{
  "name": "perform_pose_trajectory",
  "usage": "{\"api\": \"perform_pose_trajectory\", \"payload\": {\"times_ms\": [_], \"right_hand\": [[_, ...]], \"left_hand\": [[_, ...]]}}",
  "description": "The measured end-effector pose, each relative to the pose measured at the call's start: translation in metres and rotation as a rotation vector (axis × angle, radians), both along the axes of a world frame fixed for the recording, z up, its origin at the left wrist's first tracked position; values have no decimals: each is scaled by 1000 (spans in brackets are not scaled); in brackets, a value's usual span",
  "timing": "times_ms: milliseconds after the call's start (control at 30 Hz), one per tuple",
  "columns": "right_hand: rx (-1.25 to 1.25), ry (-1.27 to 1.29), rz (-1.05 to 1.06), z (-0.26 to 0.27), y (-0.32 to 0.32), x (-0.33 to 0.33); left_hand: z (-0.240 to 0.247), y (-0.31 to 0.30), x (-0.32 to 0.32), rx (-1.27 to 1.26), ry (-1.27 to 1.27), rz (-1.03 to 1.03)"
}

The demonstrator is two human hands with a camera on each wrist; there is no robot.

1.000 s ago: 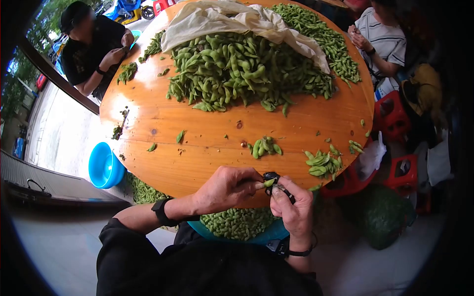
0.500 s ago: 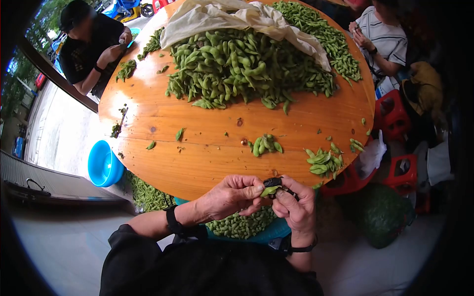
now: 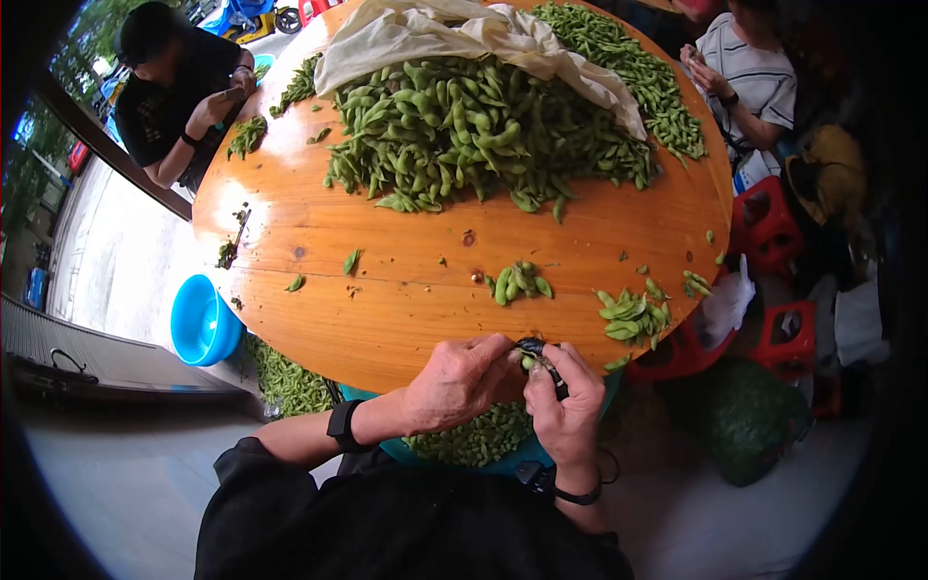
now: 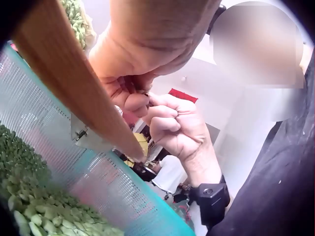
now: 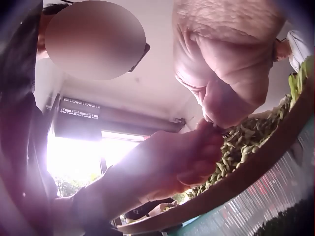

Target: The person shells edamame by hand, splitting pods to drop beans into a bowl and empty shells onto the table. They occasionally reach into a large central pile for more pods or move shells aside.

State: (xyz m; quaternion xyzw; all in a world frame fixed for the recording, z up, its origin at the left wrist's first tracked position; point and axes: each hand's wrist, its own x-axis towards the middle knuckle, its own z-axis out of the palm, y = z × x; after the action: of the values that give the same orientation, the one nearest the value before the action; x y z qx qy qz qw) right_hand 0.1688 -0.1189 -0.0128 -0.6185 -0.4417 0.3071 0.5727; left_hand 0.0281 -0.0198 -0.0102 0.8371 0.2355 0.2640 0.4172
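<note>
L fingers [image 3: 498, 356], R fingers [image 3: 572, 370] curled — pinching pod [image 3: 528, 362].

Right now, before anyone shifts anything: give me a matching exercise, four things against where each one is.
Things
1. blue basin
2. cream cloth
3. teal basket
4. black tool

Places
A. draped over the big pod pile
B. gripped in the right hand, at the pod that the left hand pinches
C. on the ground, left of the table
D. under the near table edge

Pairs: 1-C, 2-A, 3-D, 4-B
</note>
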Motion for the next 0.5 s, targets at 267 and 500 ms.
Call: {"api": "perform_pose_trajectory", "payload": {"times_ms": [267, 500], "right_hand": [[-92, 66, -11, 3, -2, -2], [68, -463, -39, 13, 0, -10]], "left_hand": [[5, 11, -5, -992, 26, -56], [-2, 7, -16, -985, -122, -268]]}}
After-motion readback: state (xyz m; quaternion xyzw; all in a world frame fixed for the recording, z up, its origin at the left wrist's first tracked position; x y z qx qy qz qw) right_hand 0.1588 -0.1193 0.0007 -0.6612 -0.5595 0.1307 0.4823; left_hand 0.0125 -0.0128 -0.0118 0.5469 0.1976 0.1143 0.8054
